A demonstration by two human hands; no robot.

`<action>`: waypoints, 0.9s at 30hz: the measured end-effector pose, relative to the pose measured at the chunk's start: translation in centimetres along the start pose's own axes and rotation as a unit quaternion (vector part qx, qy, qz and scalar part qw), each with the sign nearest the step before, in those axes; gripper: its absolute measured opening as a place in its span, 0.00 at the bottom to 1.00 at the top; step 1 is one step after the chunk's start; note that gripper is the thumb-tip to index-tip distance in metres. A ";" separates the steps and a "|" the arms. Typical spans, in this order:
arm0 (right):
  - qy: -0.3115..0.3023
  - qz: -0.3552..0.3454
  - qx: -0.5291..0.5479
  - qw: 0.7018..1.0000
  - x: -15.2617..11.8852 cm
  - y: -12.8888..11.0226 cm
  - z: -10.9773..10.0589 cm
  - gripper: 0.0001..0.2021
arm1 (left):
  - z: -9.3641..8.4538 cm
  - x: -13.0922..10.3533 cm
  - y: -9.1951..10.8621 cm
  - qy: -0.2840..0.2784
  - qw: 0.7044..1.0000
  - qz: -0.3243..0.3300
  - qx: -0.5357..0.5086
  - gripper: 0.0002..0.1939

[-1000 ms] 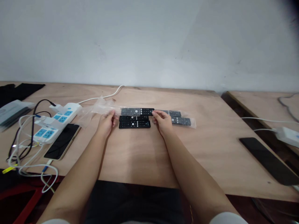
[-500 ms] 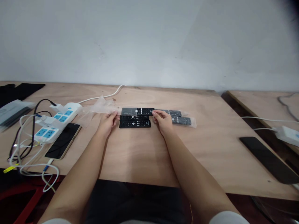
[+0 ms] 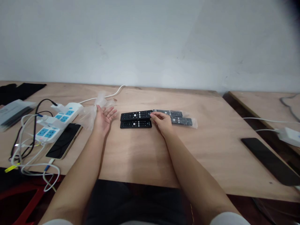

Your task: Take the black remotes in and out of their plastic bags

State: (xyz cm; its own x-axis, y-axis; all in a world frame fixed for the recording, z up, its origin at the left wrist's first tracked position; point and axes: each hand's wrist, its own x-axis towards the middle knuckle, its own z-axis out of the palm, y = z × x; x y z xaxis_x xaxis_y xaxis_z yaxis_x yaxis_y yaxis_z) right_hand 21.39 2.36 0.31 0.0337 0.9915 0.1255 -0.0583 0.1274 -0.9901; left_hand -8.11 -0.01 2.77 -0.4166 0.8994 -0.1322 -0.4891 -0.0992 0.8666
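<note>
My right hand (image 3: 162,122) pinches the right end of a black remote control (image 3: 136,115), which is bare of wrapping. Just below it on the table lies another bare black remote (image 3: 136,124). To the left, my left hand (image 3: 104,119) is open, palm up with fingers spread, and holds nothing. Crumpled clear plastic bags (image 3: 89,114) lie behind and beside that hand. Beyond my right hand are two more remotes in clear sleeves, an upper wrapped remote (image 3: 172,113) and a lower wrapped remote (image 3: 181,121), both partly hidden by the hand.
At the left stand a white power strip (image 3: 52,128) with tangled cables and a phone (image 3: 63,141). Farther left are a plastic-wrapped packet (image 3: 16,112) and black cloth (image 3: 22,92). A dark phone-like slab (image 3: 269,160) lies by the right edge, before a gap to another table.
The upper remote has come out of its clear sleeve and moved slightly left and down, over the middle remote. My left hand has moved left and opened, with the plastic now by it.
</note>
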 end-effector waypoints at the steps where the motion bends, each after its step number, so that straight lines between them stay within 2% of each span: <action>1: -0.001 -0.001 -0.005 1.000 0.0 0.1 0.0 0.20 | 0.0 0.0 -0.3 -0.013 1.000 0.002 0.027 0.32; 4: -0.011 -0.007 -0.021 1.000 0.0 0.3 -0.1 0.20 | -0.2 0.1 -1.4 -0.047 0.988 0.040 0.143 0.32; 6: -0.020 -0.010 -0.032 0.999 0.0 0.4 -0.1 0.19 | -0.3 0.0 -2.0 -0.073 0.964 0.095 0.239 0.30; 9: -0.030 -0.017 -0.048 0.998 -0.1 0.4 0.0 0.18 | -0.4 -0.6 -2.4 -0.128 0.897 0.179 0.384 0.26; 12: -0.039 -0.028 -0.063 0.997 -0.2 0.4 0.1 0.18 | -0.4 -1.2 -2.4 -0.201 0.828 0.213 0.478 0.29; 15: -0.053 -0.035 -0.083 0.995 -0.4 0.4 0.2 0.19 | -0.4 -1.5 -2.2 -0.248 0.790 0.240 0.507 0.31; 19: -0.058 -0.044 -0.103 0.992 -0.7 0.3 0.0 0.26 | -0.4 -1.3 -2.3 -0.259 0.774 0.267 0.513 0.26; 27: -0.037 -0.079 -0.174 0.981 -0.9 0.3 0.0 0.22 | -0.5 -1.1 -2.6 -0.236 0.782 0.272 0.509 0.24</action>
State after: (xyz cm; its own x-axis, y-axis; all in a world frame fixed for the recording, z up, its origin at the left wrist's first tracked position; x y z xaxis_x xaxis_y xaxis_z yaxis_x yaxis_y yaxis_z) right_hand 21.31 1.50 -0.13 -0.0588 0.9607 0.2714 0.2857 0.2767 -0.9175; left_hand -6.73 -0.94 0.41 0.0962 0.9227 0.3733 0.6259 -0.3477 0.6981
